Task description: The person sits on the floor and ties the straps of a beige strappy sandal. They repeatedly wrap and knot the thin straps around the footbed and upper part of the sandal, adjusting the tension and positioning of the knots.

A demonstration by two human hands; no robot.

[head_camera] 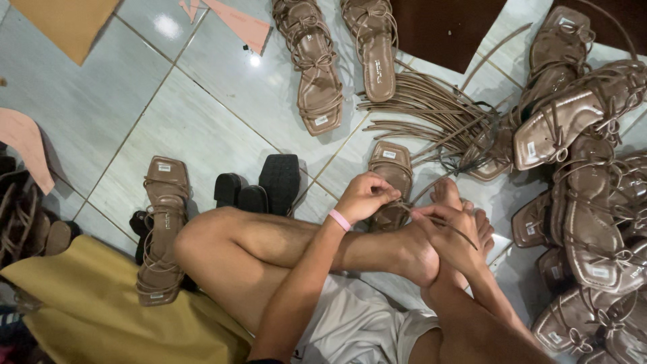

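- Head view, the hands: the person is sitting cross-legged on the tiled floor [202, 128], and both hands are meeting over a taupe sandal [391, 176] lying just beyond the crossed feet.
- The left hand [364, 197], wearing a pink wristband [340, 220], is curling closed with its fingertips pinching a thin strap [431, 219] at the sandal's near end.
- The right hand [450, 232] is closing narrowly on the same strap a little further along, so the cord is being held taut between the two hands; a loose tail is trailing out to the right of the fingers.
- The sandal is lying sole-down with its toe pointing away, probably so the lacing end is sitting nearest the fingers, and the ankles seem to be steadying it.
- Head view, the surroundings: a bundle of loose straps [431, 111] is fanning out just beyond the sandal, within reach.
- A pair of laced sandals [344, 57] is lying further off at the top, and a heap of finished sandals [593, 202] is crowding the right side, close to the right forearm.
- One more laced sandal [162, 229] is resting beside the left knee, next to dark heel blocks [259, 185].
- A yellow cloth [101, 303] is covering the near left corner, and pinkish cut scraps [236, 23] are lying on the tiles at the top.
- The raised knee and shins are hiding the sandal's near end, so the exact spot where the strap is entering cannot be told.
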